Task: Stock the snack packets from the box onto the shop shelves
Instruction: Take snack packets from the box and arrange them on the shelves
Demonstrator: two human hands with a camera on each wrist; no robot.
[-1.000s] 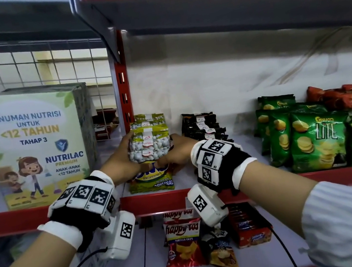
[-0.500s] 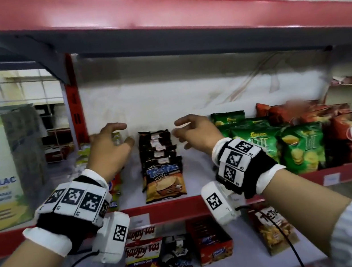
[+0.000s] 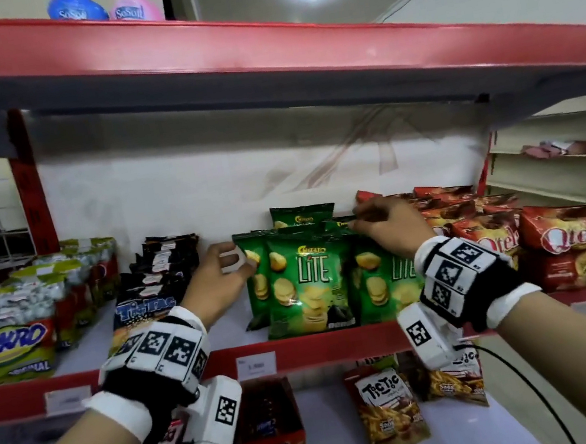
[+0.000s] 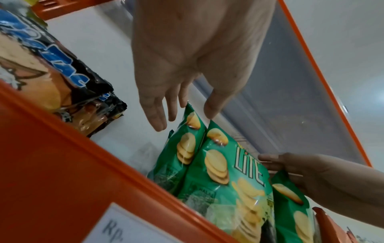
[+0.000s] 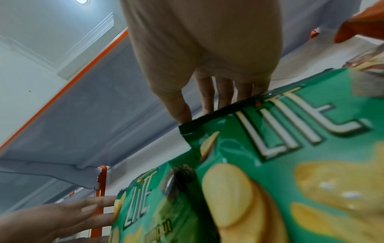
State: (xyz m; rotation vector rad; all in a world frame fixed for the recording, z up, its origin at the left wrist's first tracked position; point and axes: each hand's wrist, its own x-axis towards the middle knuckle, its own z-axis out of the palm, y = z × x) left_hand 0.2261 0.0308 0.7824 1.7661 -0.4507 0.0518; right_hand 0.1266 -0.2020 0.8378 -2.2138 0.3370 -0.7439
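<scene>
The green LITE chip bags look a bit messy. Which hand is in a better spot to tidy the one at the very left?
Probably the left hand. Its straight fingertips already touch the top corner of the leftmost green LITE bag, while the right hand rests on the tops of the green bags further right, near the red Qtela bags.

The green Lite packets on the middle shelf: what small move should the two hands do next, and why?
Probably press the green Lite packets together and square them up. The left hand sits at the row's left edge with straight fingers, the right hand rests on the top edges at the right, and the packets lean unevenly.
</scene>
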